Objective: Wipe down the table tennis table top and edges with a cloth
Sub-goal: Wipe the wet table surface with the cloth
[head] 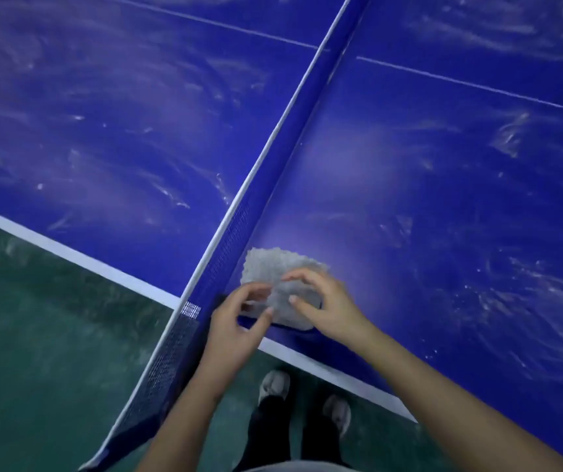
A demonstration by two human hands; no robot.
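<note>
On cloth (266, 267), left hand (235, 323), right hand (329, 310), pinching

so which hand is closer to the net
Left. The left hand sits right beside the net; the right hand is across the cloth from it.

Two hands, the left hand (235, 321) and the right hand (327, 308), meet on one cloth (273, 272). One net (273, 172) runs just left of the left hand across one table (409, 165). Beneath the hands stand two shoes, a left shoe (275, 386) and a right shoe (337, 412), on one floor (35, 335).
</note>
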